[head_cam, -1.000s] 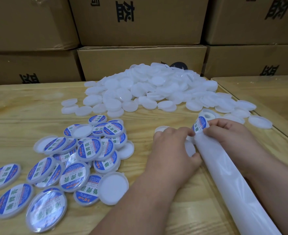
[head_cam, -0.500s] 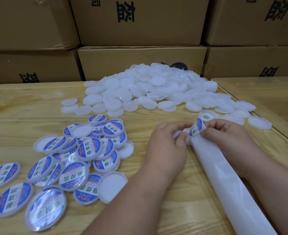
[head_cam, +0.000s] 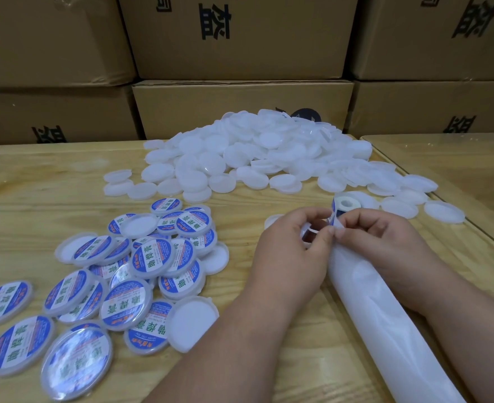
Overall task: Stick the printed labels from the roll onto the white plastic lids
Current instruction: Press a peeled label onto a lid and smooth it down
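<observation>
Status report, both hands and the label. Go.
Left hand holds a lid. Right hand pinches a label at the roll. Label not yet on lid. Nothing in the way.

Wooden table (head_cam: 36,181) (visible grain); white plastic lids (head_cam: 240,158) matt; labels (head_cam: 149,257) glossy; cardboard boxes (head_cam: 240,39).

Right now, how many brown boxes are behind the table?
6 boxes, stacked in two rows: top left, top middle, top right, bottom left, bottom middle, bottom right. More may hide behind.

blue-and-white labels (head_cam: 149,258), white lids (head_cam: 257,158)
</observation>
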{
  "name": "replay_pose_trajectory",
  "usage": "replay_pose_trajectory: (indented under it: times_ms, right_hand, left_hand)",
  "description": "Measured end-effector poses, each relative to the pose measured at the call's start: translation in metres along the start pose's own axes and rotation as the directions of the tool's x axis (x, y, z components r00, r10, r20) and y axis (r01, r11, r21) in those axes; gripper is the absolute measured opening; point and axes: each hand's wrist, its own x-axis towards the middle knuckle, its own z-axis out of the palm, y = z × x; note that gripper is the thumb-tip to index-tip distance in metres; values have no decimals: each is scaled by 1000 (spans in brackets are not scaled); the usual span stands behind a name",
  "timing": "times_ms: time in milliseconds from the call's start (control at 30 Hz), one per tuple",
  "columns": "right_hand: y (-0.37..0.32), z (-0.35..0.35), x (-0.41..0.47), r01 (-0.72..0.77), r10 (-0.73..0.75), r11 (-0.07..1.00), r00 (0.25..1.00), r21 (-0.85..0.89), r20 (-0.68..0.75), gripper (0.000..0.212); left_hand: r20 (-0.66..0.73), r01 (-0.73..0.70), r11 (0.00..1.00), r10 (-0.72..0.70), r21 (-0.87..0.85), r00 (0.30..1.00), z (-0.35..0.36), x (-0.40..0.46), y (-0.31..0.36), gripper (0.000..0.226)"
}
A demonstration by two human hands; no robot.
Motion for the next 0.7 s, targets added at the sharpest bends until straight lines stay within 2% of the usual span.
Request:
replay_pose_trajectory:
  times_ms: [300,400,533,633,700]
  right_hand:
    - [5,-2,0,7,-8,999,1000,-52,-18,16]
    - [3,0,0,6,-6,999,1000,-32,-2,12]
    - [1,1,-1,21,-21,1000,1000,8,13,19]
    - [3,0,0,41,-41,999,999,4,27,5]
    - [3,-1,0,49,-48,999,998,-18,46,12]
  left_hand:
    - [-59,27,999,-26,18,998,0,1,-1,16]
    - [-41,36,999,-37,-26,998,0,0,0,6]
    - [-25,45,997,-47,-70,999,0,0,1,7]
    - [-19,53,996,-54,-65,998,0,0,0,9]
    - [-18,54,997,-55,-50,998,0,1,0,9]
